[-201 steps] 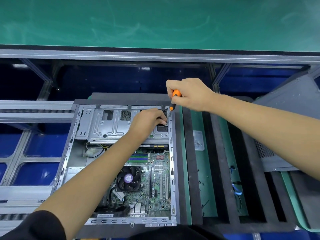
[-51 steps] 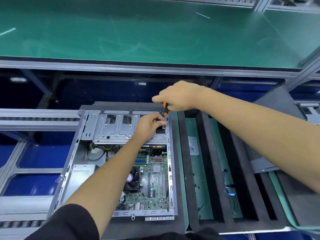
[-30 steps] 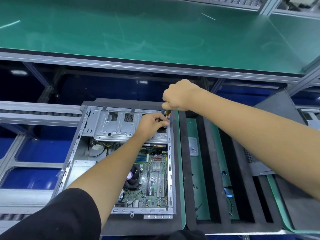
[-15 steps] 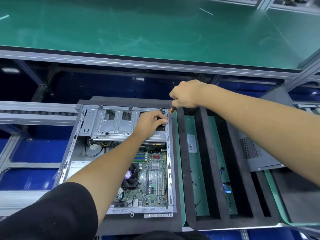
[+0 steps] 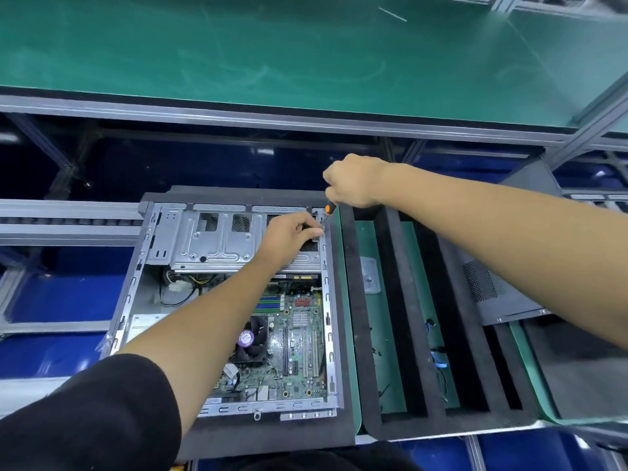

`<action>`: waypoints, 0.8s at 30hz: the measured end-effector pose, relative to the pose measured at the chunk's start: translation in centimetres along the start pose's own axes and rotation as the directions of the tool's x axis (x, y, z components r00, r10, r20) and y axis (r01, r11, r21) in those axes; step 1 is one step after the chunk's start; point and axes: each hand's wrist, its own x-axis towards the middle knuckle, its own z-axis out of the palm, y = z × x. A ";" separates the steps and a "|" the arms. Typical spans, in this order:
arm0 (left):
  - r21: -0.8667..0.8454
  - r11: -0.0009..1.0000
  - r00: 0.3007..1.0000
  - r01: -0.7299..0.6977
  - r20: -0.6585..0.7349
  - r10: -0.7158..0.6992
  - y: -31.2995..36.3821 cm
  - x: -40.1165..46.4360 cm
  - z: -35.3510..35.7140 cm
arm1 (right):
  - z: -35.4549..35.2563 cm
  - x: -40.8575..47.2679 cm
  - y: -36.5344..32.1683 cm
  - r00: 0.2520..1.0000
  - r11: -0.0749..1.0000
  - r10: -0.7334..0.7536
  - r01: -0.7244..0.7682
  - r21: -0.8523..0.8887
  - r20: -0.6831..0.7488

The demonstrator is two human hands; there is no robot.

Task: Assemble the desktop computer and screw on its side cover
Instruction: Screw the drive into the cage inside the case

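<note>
Gripping screwdriver [image 5: 329, 212], right hand [image 5: 353, 181] fingers [image 5: 334, 195] curled tight.

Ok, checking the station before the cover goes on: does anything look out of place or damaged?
Nothing looks damaged. The dark side cover leans tilted at the right, off the open computer case, as expected. Small loose bits and blue cable lie in the foam tray.
</note>
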 end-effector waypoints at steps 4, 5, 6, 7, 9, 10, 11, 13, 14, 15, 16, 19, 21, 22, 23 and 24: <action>0.023 1.000 1.000 0.000 0.007 0.000 0.2 0.0 -0.2 | -1.0 0.2 0.2 0.970 0.966 -0.239 0.243 -0.091 0.050; 0.018 1.000 1.000 0.002 0.011 -0.002 0.3 -0.1 -0.3 | -1.6 0.3 0.2 0.930 0.893 -0.359 0.368 -0.260 0.082; 0.006 1.000 1.000 0.008 0.017 -0.009 0.3 -0.1 -0.3 | -2.1 0.5 0.0 0.875 0.767 -0.465 0.474 -0.434 0.134; -0.009 1.000 1.000 0.016 0.024 -0.016 0.4 -0.1 -0.3 | -2.4 0.7 -0.3 0.829 0.643 -0.530 0.532 -0.551 0.181; -0.033 0.999 0.999 0.020 0.031 -0.019 0.4 -0.2 -0.3 | -2.4 0.7 -0.9 0.813 0.575 -0.552 0.532 -0.622 0.184; -0.050 0.999 0.999 0.022 0.030 -0.021 0.5 -0.3 -0.3 | -2.1 0.7 -1.2 0.833 0.629 -0.535 0.506 -0.590 0.143; -0.073 0.997 0.999 0.026 0.028 -0.024 0.5 -0.3 -0.3 | -1.8 0.8 -1.5 0.866 0.721 -0.491 0.466 -0.513 0.097; -0.090 0.996 1.000 0.018 0.024 -0.016 0.4 -0.3 -0.3 | -1.1 1.0 -2.5 0.948 0.909 -0.316 0.310 -0.280 0.024; -0.079 0.997 1.000 0.010 0.021 -0.008 0.3 -0.2 -0.3 | -1.0 1.2 -3.0 0.980 0.963 -0.199 0.198 -0.182 0.015; -0.068 0.998 1.000 0.012 0.025 -0.010 0.3 -0.2 -0.3 | -1.1 1.2 -3.3 0.995 0.989 -0.094 0.096 -0.117 0.024; -0.062 0.998 0.999 0.023 0.028 -0.021 0.3 -0.1 -0.2 | -1.3 1.3 -3.5 0.998 0.995 -0.033 0.038 -0.098 0.049; -0.080 0.996 0.999 0.036 0.040 -0.033 0.4 0.0 -0.2 | -2.4 1.2 -2.8 0.978 0.936 -0.175 0.202 -0.287 0.116; -0.089 0.995 0.999 0.035 0.032 -0.032 0.5 -0.1 -0.3 | -3.3 1.4 -2.2 0.881 0.661 -0.433 0.453 -0.598 0.189; -0.084 0.996 0.999 0.035 0.034 -0.032 0.4 -0.1 -0.3 | -3.5 1.6 -2.1 0.808 0.508 -0.531 0.544 -0.669 0.254; -0.077 0.996 0.999 0.035 0.039 -0.032 0.3 -0.1 -0.3 | -3.6 1.7 -2.1 0.752 0.411 -0.584 0.599 -0.687 0.306; -0.070 0.997 0.998 0.035 0.047 -0.031 0.3 -0.1 -0.3 | -3.4 1.7 -2.2 0.722 0.378 -0.610 0.626 -0.682 0.325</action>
